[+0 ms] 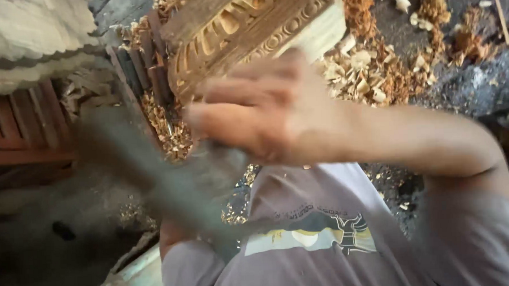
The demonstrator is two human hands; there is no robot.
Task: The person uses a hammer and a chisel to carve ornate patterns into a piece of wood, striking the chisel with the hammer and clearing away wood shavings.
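At the far left a pale, rough mass is seen in the upper corner, with a scalloped lower edge. Below it a reddish slatted wooden piece is laid, its slats running roughly upright over a flat rail.

Further in, a long grey blurred tool is seen, slanting from the left middle down toward the lower centre. It is smeared by motion, so its kind cannot be told. Its upper end is met by the right hand, which is closed around it; the fingers are curled tight in a fist, knuckles turned to the left. The hand itself is blurred, and the exact grip cannot be made out.

Just above and behind this hand a carved wooden block is set, tilted, with bands of rounded ornament cut into its brown face and a pale uncarved end at the right. Dark wooden slats are stood beside its left edge.

A grey shirt with a printed picture is seen below the hand. The left hand is not shown, so its fingers cannot be told.

To the right, wood shavings are heaped pale and orange on dark ground, just beside the block. The bare right forearm is stretched across from the right edge.
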